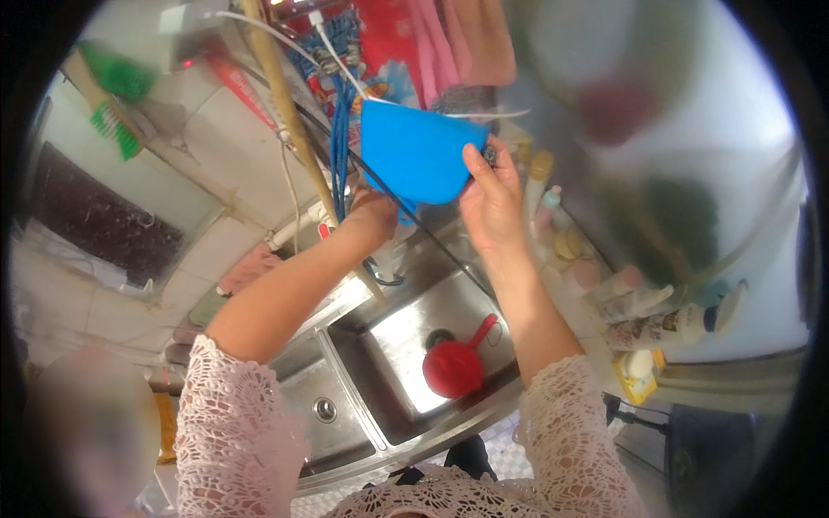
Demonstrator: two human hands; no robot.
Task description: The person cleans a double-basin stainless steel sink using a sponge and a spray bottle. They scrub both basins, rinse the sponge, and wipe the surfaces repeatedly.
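A blue plastic container (421, 152), possibly a dustpan or scoop, is held up above the back of a stainless steel double sink (382, 414). My right hand (495, 201) grips its right side, with the thumb on the blue face and a bit of dark, mesh-like material by the fingers. My left hand (374, 217) is at its lower left, partly behind a bundle of blue cords (340, 149); its fingers are hidden, so I cannot tell its grip. A red plastic ladle (453, 369) lies in the right basin, its handle pointing up and right.
A wooden pole (285, 97) and a black cable (431, 239) cross in front of the wall. Several bottles line the right ledge, including a white one (673, 324) near a yellow box (638, 388). Green-bristled brushes (116, 129) hang at the left. Pink towels (440, 45) hang above.
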